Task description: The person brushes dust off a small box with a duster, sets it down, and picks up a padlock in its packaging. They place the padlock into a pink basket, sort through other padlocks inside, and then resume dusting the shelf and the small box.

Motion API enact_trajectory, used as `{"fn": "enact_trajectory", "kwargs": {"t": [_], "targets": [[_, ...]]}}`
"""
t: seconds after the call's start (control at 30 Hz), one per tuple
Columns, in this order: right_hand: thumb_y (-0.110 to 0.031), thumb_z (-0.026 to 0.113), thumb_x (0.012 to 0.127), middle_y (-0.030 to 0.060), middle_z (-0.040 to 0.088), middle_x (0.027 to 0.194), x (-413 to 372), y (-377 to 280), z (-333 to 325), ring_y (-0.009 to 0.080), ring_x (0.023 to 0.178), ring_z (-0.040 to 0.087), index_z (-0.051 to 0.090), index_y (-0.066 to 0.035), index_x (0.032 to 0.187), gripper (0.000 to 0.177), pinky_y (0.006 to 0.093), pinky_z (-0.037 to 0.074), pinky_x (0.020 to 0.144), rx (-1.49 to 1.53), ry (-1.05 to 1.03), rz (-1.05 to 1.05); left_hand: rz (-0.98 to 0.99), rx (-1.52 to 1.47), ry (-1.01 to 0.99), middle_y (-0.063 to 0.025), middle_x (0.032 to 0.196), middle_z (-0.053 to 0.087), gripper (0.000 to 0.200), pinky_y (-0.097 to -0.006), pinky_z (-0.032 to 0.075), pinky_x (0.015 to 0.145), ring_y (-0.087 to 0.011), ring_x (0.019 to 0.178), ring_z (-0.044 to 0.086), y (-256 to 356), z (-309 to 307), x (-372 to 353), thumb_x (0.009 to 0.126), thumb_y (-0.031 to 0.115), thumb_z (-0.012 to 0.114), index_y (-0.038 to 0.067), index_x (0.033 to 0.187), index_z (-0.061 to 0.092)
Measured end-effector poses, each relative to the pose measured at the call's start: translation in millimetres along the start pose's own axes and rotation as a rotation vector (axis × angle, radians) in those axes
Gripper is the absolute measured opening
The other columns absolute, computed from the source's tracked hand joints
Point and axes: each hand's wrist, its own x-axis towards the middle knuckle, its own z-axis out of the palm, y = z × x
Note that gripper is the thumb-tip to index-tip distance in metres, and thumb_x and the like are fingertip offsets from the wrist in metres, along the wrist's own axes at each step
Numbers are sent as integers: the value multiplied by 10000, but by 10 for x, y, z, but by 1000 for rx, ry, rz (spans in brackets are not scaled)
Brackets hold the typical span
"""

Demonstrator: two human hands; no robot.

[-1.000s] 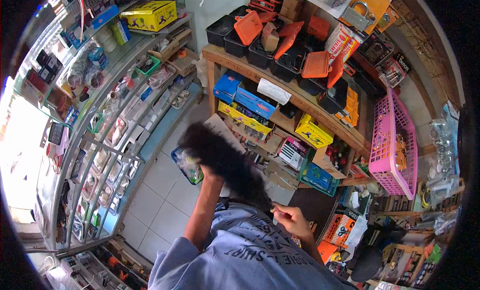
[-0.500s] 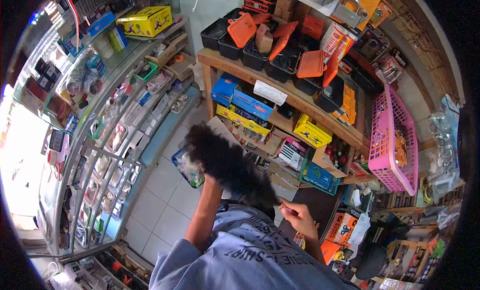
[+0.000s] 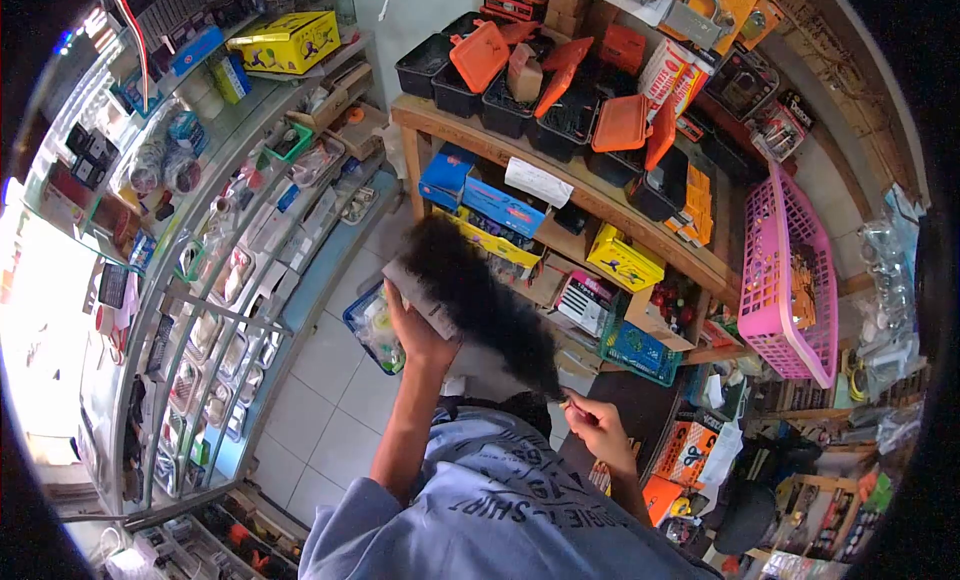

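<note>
My left hand (image 3: 415, 332) is raised in front of me and holds a flat grey cardboard box (image 3: 420, 298) by its lower edge. A black fluffy duster (image 3: 485, 302) lies slantwise across the box, its head reaching up toward the wooden shelf. My right hand (image 3: 598, 428) is lower, near my chest, with its fingers closed on the duster's thin handle end. My grey-blue printed shirt fills the bottom of the view.
A wooden shelf (image 3: 600, 195) ahead carries black bins with orange lids, blue boxes and yellow boxes. A pink basket (image 3: 790, 280) hangs at the right. A glass display counter (image 3: 200, 240) curves along the left. A blue crate (image 3: 372, 325) stands on the tiled floor.
My left hand has risen and brought the grey box into view in front of the duster. The duster has swung up and to the right across it. My right hand hardly moved.
</note>
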Motion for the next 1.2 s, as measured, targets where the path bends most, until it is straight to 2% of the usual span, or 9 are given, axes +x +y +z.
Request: {"fn": "enact_trajectory", "kwargs": {"t": [0.13, 0.27, 0.33, 0.37, 0.47, 0.63, 0.67, 0.8, 1.2], "targets": [[-135, 601, 952, -10, 674, 968, -7, -36, -94, 39, 834, 550, 592, -8, 1276, 348, 200, 453, 780, 28, -157, 4, 143, 550, -183, -131, 1216, 606, 608, -467, 485, 938, -320, 1071, 587, -17, -389, 265, 966, 530, 403, 61, 1342, 494], [-130, 607, 947, -8, 675, 976, 11, 14, -68, 39, 847, 559, 580, -7, 1289, 364, 203, 459, 797, 21, 10, 2, 10, 11, -35, -167, 1271, 568, 604, -498, 505, 911, -311, 1111, 576, 1, -121, 81, 997, 505, 336, 54, 1394, 406], [-129, 616, 942, 2, 677, 1003, 30, 12, -145, 36, 846, 551, 574, -7, 1296, 377, 199, 455, 788, -19, -207, 25, 586, 1281, -100, -157, 1318, 545, 637, -472, 493, 934, -336, 1136, 564, -80, -117, 182, 980, 551, 357, 73, 1396, 425], [-129, 616, 942, 2, 677, 1003, 39, 8, -140, 36, 846, 551, 574, -7, 1296, 377, 199, 455, 788, -18, -201, 22, 138, 505, -117, -156, 1362, 513, 647, -469, 492, 940, -337, 1169, 549, -59, -131, 182, 984, 560, 336, 74, 1406, 409], [-140, 622, 942, 8, 680, 1018, 31, 3, -111, 35, 833, 540, 580, -1, 1287, 374, 196, 450, 768, 26, -3, 10, 5, 38, -97, -162, 1360, 514, 634, -521, 482, 939, -328, 1184, 546, -42, -86, 123, 992, 545, 312, 66, 1395, 410], [-152, 617, 950, -44, 632, 917, 107, -4, -200, 26, 777, 498, 616, 21, 1224, 325, 195, 436, 722, 36, -118, 9, 4, 133, -414, -155, 1308, 556, 652, -507, 446, 985, -350, 1162, 552, -125, -173, 140, 976, 563, 344, 94, 1422, 415], [-152, 613, 953, -47, 627, 923, 107, -11, -193, 28, 782, 496, 617, 25, 1219, 320, 200, 439, 728, 6, -9, 3, -26, -18, -44, -156, 1331, 537, 645, -527, 446, 975, -347, 1180, 539, -75, -161, 192, 975, 555, 358, 87, 1415, 421], [-155, 598, 960, -48, 624, 893, 85, -58, -272, 28, 770, 489, 612, 19, 1236, 326, 201, 438, 714, 52, -240, 28, 100, 438, -264, -136, 1414, 471, 651, -510, 442, 992, -339, 1249, 487, -159, -511, 310, 965, 574, 382, 108, 1418, 425], [-174, 614, 953, -4, 673, 974, 31, 52, -264, 35, 810, 531, 592, 6, 1266, 362, 202, 466, 713, 144, -121, 5, -123, 121, -85, -151, 1376, 497, 687, -490, 392, 1038, -321, 1235, 492, -155, -146, 212, 954, 577, 392, 73, 1419, 413]]}}
